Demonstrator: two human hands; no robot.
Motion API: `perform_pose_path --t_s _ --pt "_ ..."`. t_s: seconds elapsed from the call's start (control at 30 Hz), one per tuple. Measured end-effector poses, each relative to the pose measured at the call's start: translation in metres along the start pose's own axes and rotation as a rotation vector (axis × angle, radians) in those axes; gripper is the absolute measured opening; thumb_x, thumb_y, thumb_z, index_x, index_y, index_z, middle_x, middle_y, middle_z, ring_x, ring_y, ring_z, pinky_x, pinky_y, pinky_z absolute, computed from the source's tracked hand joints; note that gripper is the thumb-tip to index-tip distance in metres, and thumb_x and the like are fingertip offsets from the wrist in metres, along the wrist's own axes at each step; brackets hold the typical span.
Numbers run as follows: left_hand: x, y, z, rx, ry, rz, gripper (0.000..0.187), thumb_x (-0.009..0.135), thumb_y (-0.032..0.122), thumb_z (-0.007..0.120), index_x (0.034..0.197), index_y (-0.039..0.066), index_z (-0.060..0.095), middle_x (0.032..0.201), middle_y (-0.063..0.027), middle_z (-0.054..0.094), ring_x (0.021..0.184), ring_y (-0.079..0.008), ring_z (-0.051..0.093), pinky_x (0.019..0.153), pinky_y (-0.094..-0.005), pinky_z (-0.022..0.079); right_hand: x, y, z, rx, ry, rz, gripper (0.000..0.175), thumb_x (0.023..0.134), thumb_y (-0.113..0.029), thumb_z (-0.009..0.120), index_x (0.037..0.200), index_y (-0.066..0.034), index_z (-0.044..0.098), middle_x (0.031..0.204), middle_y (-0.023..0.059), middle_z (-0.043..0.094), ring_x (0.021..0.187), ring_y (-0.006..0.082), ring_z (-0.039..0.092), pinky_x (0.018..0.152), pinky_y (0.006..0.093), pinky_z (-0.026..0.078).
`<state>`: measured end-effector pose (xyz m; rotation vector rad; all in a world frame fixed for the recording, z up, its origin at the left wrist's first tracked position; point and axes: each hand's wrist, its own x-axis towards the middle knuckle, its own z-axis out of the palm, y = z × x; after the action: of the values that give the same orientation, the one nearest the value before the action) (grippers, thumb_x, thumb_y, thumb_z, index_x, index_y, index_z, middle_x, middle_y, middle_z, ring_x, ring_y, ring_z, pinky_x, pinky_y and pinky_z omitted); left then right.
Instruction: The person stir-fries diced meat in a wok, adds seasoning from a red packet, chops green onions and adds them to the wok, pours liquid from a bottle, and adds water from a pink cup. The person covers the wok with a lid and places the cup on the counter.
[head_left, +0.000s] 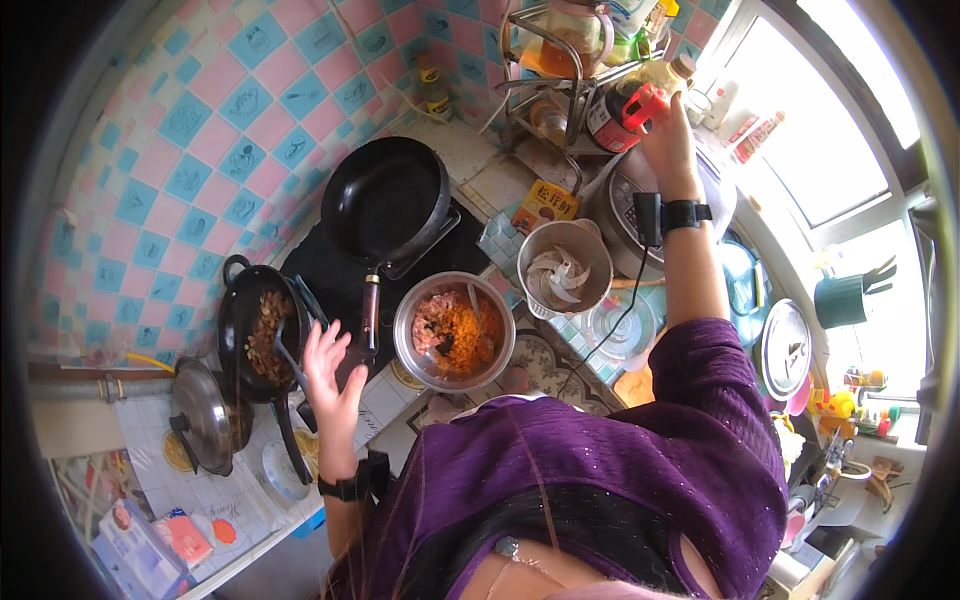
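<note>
At the far right corner, my right hand grips the red handle of a dark sauce bottle, its fingers partly hidden. My left hand is raised with its fingers apart, holding nothing, near the wok. That wok contains browned chopped food and a metal utensil. In front of my body, a stainless steel bowl holds pink minced meat, orange chopped bits, a dark patch and a spoon. Beyond it, a black frying pan stands on the black cooktop.
A chopper bowl with blades sits left of a rice cooker, near a yellow packet. Behind them rises a metal rack. A lidded pot is at left. A black cable hangs from my right wrist.
</note>
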<state>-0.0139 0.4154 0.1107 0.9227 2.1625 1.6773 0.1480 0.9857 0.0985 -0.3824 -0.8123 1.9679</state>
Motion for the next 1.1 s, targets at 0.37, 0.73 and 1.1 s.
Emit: perform_pose_path --t_s 0.37,0.73,1.1 --pt "-0.050 -0.003 -0.018 0.016 0.154 -0.164 0.070 0.092 0.014 0.060 0.148 0.005 0.020 0.139 -0.0193 0.044 0.118 -0.0265 0.052 0.104 -0.0387 0.035 0.027 0.131 -0.027 -0.212 0.334 -0.031 0.037 0.097 -0.042 0.051 0.100 -0.0070 0.064 0.094 0.0034 0.065 0.079 0.0143 0.059 0.074 0.0296 0.047" --pt "-0.045 -0.001 -0.029 0.021 0.125 -0.153 0.068 0.090 0.005 0.056 0.148 0.005 0.021 0.137 -0.0185 0.047 0.115 -0.0254 0.055 0.102 -0.0368 0.039 0.010 0.168 -0.047 -0.500 0.424 0.134 0.054 0.095 -0.054 0.042 0.095 -0.0062 0.067 0.086 0.0078 0.061 0.077 0.0201 0.054 0.065 0.0377 0.042" --pt "-0.087 -0.030 -0.109 -0.121 0.469 -0.145 0.058 0.093 0.005 0.056 0.144 0.003 0.028 0.117 -0.0175 0.061 0.100 -0.0200 0.062 0.094 -0.0327 0.046 -0.249 0.117 0.184 -0.716 -0.186 -0.183 0.029 0.094 -0.016 0.055 0.117 0.0001 0.059 0.120 0.0099 0.057 0.102 0.0183 0.057 0.090 0.0315 0.046"
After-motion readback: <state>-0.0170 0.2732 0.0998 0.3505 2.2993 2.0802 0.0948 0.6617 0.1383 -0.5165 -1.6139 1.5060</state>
